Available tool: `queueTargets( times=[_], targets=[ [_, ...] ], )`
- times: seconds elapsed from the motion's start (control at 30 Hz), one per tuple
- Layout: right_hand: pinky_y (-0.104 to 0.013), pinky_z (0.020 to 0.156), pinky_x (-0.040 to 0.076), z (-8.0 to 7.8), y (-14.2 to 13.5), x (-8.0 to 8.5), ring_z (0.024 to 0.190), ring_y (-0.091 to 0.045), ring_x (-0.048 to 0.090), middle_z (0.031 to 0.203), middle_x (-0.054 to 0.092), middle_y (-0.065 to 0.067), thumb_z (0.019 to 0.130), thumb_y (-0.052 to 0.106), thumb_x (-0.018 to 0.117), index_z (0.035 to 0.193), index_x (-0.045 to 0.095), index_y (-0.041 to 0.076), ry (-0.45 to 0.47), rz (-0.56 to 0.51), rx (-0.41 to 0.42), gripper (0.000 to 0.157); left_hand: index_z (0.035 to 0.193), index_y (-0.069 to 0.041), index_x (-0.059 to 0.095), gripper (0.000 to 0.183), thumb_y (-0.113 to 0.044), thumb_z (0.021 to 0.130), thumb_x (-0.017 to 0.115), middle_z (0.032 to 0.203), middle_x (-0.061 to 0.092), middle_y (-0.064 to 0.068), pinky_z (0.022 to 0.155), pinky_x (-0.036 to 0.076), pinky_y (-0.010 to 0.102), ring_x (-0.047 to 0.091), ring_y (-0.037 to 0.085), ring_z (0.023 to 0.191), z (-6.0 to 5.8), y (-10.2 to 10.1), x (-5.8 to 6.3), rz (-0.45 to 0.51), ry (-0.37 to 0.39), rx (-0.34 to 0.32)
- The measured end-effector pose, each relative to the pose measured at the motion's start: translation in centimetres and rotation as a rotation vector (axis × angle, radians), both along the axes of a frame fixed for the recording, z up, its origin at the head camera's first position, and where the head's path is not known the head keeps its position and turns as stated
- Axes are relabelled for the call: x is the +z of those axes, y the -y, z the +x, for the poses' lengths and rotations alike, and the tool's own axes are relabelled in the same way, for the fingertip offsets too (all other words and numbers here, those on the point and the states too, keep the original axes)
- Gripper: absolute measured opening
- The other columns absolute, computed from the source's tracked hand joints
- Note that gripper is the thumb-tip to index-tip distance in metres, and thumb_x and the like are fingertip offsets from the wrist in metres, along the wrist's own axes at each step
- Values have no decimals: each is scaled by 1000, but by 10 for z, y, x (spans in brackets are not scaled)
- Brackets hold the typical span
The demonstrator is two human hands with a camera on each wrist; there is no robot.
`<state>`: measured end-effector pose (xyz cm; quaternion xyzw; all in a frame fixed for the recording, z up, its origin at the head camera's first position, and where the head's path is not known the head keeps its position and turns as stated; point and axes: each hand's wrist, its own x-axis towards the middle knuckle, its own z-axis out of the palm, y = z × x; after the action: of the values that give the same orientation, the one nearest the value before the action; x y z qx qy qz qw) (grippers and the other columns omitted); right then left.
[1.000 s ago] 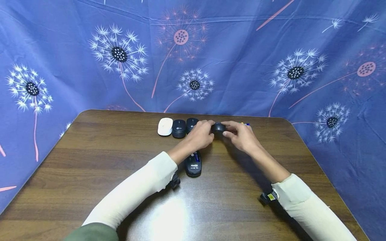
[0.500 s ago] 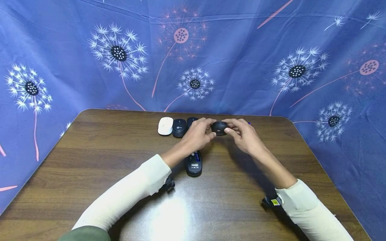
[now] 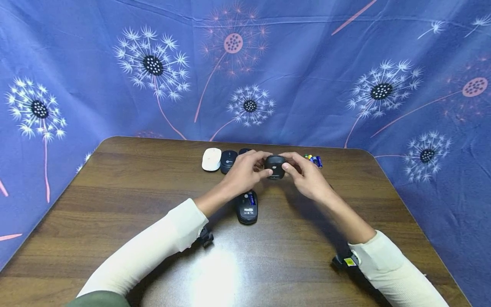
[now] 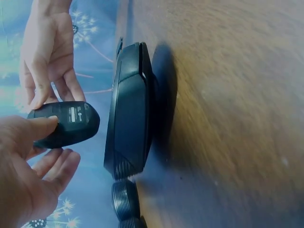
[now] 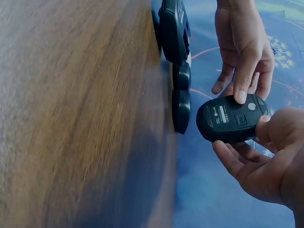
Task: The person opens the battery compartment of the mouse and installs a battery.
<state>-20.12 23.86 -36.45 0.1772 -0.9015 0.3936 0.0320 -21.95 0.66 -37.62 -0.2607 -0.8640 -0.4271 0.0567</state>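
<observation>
The left hand (image 3: 243, 171) and right hand (image 3: 308, 177), both partly curled, pinch a black mouse (image 3: 275, 161) above the worktop (image 3: 134, 192), its underside label (image 5: 222, 114) too small to read. Another mouse (image 3: 247, 211) lies belly up, nearer, its white print equally illegible; batteries (image 3: 316, 161) rest beyond the right hand.

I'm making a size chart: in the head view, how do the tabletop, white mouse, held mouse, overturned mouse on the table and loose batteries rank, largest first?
1. Tabletop
2. Overturned mouse on the table
3. White mouse and held mouse: too alike to rank
4. Loose batteries, as a group
</observation>
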Motion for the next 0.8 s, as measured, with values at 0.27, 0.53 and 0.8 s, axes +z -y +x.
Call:
queueTargets(
  times=[0.27,0.53,0.8],
  targets=[
    [-28,90,60,3,5,4,110,-43,75,129,80,-20,119,19,59,151,66,8,59,-50,8,35,153,-4,68,54,-18,103,85,126,79,15,97,70,34,79,25,106,2,13,2,58,5,-55],
    [-41,95,73,-1,15,3,102,-21,79,131,75,-31,119,11,55,149,63,-6,166,-232,79,35,156,-21,68,55,-19,103,85,121,83,12,95,71,47,83,25,108,0,26,-1,156,77,-93],
    [-36,91,74,-6,19,1,96,-12,80,135,70,-32,121,13,52,151,58,-9,278,-352,110,38,152,-26,66,54,-13,102,83,125,72,17,76,73,62,78,25,96,0,30,-4,380,300,-121]
  ],
)
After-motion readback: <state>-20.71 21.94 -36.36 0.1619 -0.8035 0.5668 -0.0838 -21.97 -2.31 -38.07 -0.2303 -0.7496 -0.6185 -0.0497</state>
